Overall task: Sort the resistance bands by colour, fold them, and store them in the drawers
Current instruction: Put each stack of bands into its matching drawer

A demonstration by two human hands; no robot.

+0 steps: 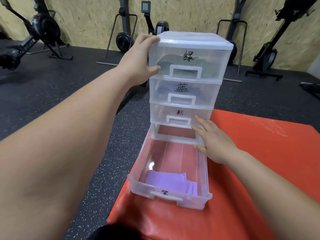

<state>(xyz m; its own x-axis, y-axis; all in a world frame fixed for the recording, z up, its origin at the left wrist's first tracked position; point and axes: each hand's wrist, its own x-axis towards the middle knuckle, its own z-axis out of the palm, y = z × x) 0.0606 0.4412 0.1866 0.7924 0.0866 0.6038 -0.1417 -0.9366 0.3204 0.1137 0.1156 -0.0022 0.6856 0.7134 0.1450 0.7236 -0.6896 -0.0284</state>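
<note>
A clear plastic drawer unit (188, 40) with several labelled drawers stands on a red mat (251, 153). Its bottom drawer (143, 174) is pulled far out toward me and holds a folded purple band (166, 181) near its front. Green bands (166, 61) show dimly through the top drawer, blue bands (162, 90) through the second. My left hand (138, 59) holds the unit's upper left corner, thumb on the top drawer's front. My right hand (213, 139) lies with straight fingers against the unit's lower right, by the third drawer and the open drawer's right wall.
Dark speckled rubber floor (60, 94) lies left of and behind the mat. Several rowing machines (43, 30) stand along the board wall at the back. Part of my dark clothing (110, 232) shows at the bottom edge.
</note>
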